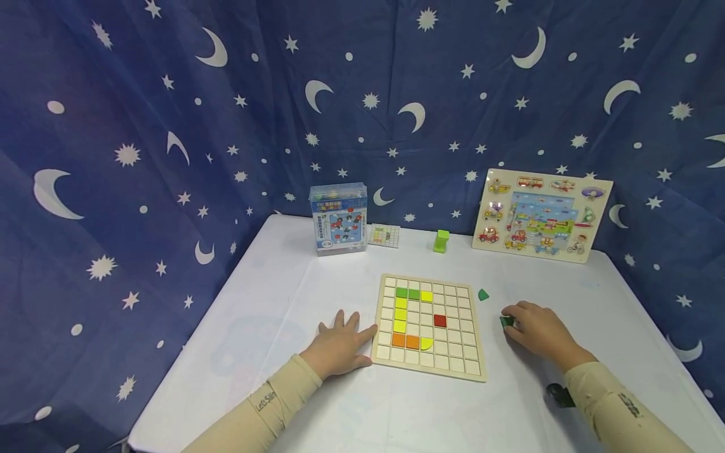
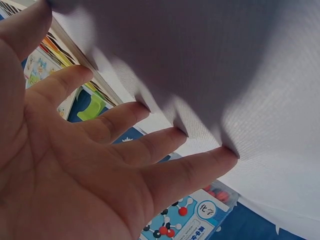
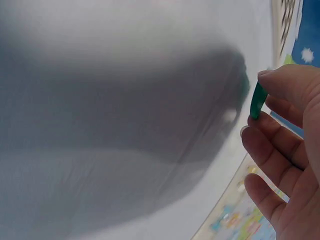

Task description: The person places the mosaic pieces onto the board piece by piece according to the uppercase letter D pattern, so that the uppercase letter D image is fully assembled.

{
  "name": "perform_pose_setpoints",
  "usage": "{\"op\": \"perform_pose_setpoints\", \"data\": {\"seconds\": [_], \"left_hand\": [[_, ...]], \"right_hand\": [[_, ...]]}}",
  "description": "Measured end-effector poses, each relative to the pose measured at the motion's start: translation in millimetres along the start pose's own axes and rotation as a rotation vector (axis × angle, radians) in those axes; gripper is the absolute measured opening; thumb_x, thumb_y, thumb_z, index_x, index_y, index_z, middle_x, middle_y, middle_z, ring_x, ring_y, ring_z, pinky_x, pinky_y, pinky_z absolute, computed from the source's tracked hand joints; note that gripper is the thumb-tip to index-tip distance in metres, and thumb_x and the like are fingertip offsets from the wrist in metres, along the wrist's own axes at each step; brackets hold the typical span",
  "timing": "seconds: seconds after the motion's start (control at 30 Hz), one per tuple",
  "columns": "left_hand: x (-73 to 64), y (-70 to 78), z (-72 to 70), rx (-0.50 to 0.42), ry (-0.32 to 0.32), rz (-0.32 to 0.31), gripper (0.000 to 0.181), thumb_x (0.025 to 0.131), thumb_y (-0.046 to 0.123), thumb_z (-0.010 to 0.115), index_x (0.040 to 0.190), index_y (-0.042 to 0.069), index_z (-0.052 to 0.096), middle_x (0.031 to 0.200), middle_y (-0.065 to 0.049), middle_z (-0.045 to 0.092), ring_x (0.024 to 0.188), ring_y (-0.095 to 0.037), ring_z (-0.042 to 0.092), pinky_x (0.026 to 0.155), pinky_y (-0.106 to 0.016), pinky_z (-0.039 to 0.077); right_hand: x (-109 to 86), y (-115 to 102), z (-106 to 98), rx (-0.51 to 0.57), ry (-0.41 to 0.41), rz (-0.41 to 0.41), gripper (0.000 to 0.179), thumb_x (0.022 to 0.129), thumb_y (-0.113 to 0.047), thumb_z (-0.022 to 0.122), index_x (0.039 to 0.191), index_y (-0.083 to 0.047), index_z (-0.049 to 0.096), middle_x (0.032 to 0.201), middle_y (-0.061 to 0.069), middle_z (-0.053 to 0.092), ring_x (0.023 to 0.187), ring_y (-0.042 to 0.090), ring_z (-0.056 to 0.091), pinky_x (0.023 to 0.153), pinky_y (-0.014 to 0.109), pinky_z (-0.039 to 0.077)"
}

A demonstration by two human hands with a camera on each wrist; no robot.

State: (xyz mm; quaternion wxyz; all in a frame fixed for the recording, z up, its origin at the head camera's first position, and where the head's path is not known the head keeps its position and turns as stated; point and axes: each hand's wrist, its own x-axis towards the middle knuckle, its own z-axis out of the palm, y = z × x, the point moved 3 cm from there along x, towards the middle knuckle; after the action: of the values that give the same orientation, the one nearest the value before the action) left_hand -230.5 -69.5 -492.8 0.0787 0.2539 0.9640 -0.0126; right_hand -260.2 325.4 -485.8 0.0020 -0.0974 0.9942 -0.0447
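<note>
A wooden grid board lies in the middle of the white table, bearing green, yellow and orange tiles and one red tile. My left hand rests palm down with spread fingers at the board's left edge; in the left wrist view its fingertips touch the cloth. To the right of the board, my right hand pinches a small green tile between thumb and fingers, just above the table. Another green tile, with a rounded edge, lies beside the board's upper right side.
At the back stand a clear-topped box with molecule pictures, a small patterned card, a light green block and a vehicle picture puzzle board. A dark object sits by the right sleeve. A starry blue curtain hangs behind.
</note>
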Motion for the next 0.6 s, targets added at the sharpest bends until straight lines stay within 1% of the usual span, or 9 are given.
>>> {"op": "perform_pose_setpoints", "data": {"seconds": [0.1, 0.27, 0.37, 0.43, 0.6], "left_hand": [[0.3, -0.2, -0.1, -0.001, -0.002, 0.000, 0.070, 0.088, 0.060, 0.062, 0.149, 0.032, 0.045, 0.152, -0.017, 0.042, 0.137, -0.049, 0.038, 0.090, -0.071, 0.045], [-0.1, 0.2, -0.9, -0.008, 0.003, 0.004, 0.069, 0.088, 0.060, 0.062, 0.149, 0.032, 0.046, 0.152, -0.017, 0.043, 0.137, -0.050, 0.038, 0.090, -0.071, 0.045], [-0.3, 0.1, -1.1, -0.005, 0.009, 0.009, 0.069, 0.087, 0.060, 0.063, 0.148, 0.032, 0.046, 0.151, -0.017, 0.043, 0.136, -0.050, 0.039, 0.089, -0.071, 0.045], [-0.9, 0.2, -1.5, -0.002, 0.014, 0.013, 0.069, 0.087, 0.060, 0.063, 0.148, 0.032, 0.047, 0.151, -0.017, 0.044, 0.136, -0.050, 0.040, 0.089, -0.071, 0.046], [-2.7, 0.6, -3.4, 0.005, 0.021, 0.018, 0.069, 0.087, 0.060, 0.063, 0.148, 0.031, 0.047, 0.150, -0.018, 0.045, 0.135, -0.050, 0.041, 0.088, -0.070, 0.047]], "right_hand": [[0.4, -17, -4, -0.014, 0.060, -0.052, 0.035, 0.082, -0.021, 0.079, 0.112, -0.005, 0.070, 0.102, 0.012, 0.068, 0.096, 0.035, 0.066, 0.085, 0.059, 0.049], [-1.1, -53, -11, -0.056, 0.157, -0.187, 0.034, 0.081, -0.022, 0.080, 0.110, -0.008, 0.071, 0.102, 0.009, 0.069, 0.098, 0.031, 0.066, 0.085, 0.057, 0.051], [-1.9, -74, -11, -0.067, 0.178, -0.254, 0.033, 0.081, -0.024, 0.080, 0.109, -0.010, 0.071, 0.102, 0.007, 0.069, 0.099, 0.027, 0.066, 0.088, 0.055, 0.051], [-2.2, -85, -10, -0.068, 0.181, -0.277, 0.032, 0.082, -0.025, 0.080, 0.109, -0.011, 0.071, 0.103, 0.005, 0.069, 0.100, 0.025, 0.065, 0.090, 0.054, 0.050], [-0.9, -108, -3, -0.071, 0.194, -0.322, 0.030, 0.082, -0.026, 0.080, 0.108, -0.013, 0.072, 0.101, 0.002, 0.069, 0.098, 0.023, 0.066, 0.091, 0.051, 0.050]]}}
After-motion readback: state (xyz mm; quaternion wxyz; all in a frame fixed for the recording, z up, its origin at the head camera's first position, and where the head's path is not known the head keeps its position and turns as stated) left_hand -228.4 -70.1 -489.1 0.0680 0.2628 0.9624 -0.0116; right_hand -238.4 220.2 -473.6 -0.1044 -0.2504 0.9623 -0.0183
